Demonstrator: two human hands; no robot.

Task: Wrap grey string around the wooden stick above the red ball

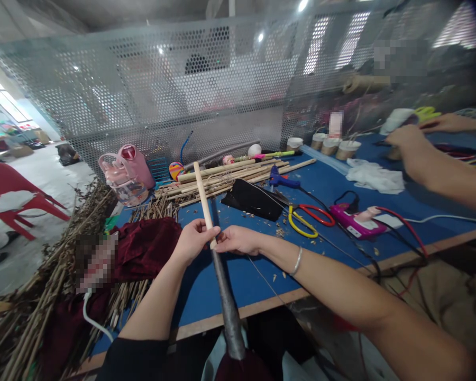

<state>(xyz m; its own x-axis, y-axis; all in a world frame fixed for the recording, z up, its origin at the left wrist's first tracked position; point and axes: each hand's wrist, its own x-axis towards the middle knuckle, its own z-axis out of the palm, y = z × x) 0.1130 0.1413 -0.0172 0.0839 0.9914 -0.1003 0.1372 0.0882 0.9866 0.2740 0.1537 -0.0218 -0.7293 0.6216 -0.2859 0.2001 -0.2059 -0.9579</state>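
A pale wooden stick [203, 198] slants up from my two hands above the blue table [262, 286]. My left hand [194, 239] pinches its lower part between thumb and fingers. Close beside it, my right hand [238, 241] is closed at the stick's bottom end, where it meets a dark grey tapered tube [226, 301]. The tube runs down toward my lap, its wide end at dark red cloth. A black piece of material [252, 200] lies on the table beyond my hands.
Scissors [303, 221], a blue glue gun [283, 179] and a purple power strip [357, 222] with cables lie right. More sticks [238, 174] lie behind. Dried stalks and maroon cloth [143, 246] are left. Another person's hands [410, 145] work at far right. A perforated metal screen stands behind.
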